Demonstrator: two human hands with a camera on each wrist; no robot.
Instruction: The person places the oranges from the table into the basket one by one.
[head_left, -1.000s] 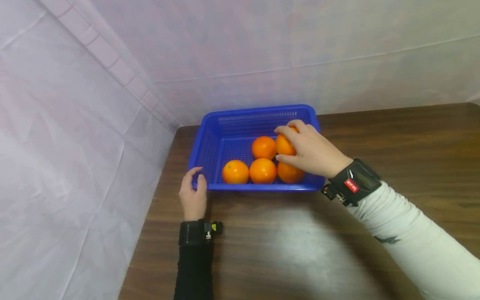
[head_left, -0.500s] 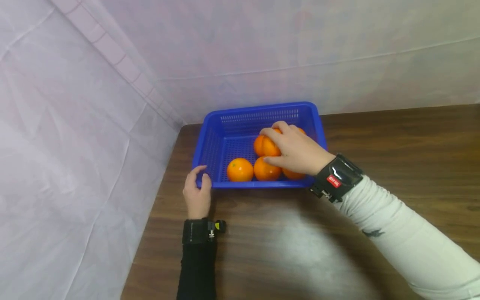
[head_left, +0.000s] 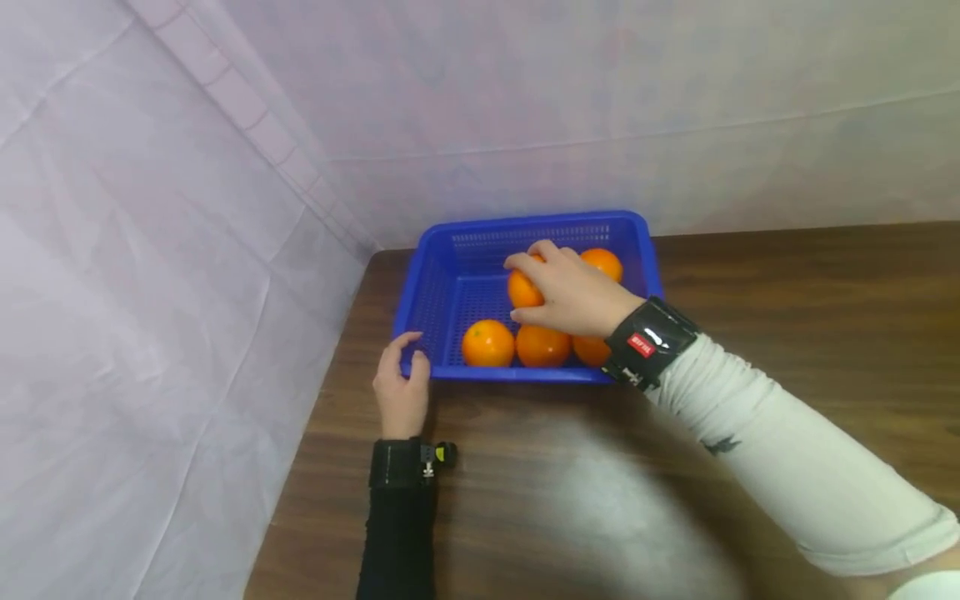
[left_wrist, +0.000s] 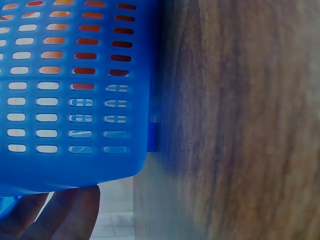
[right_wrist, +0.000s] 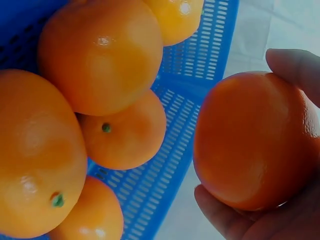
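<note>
A blue plastic basket (head_left: 517, 374) with slotted walls stands on the table and holds several oranges. My right hand (head_left: 573, 287) grips an orange (head_left: 523, 289) over the middle of the basket, thumb and fingers round its sides. The right wrist view shows that orange (right_wrist: 257, 142) apart from the others. Below my hand lie a front-left orange (head_left: 488, 342) and a middle orange (head_left: 543, 346); another orange (head_left: 602, 264) sits at the back right. My left hand (head_left: 402, 383) holds the basket's front-left corner, with its fingers (left_wrist: 75, 212) at the rim in the left wrist view.
The wooden table (head_left: 517, 500) extends in front of the basket and to its right. A pale cloth backdrop (head_left: 585, 100) hangs close behind the basket. Another cloth (head_left: 150, 333) runs along the table's left edge.
My right hand has moved left across the basket with the orange, uncovering the orange at the back right. My left hand stays at the basket's corner. The head view has shifted slightly.
</note>
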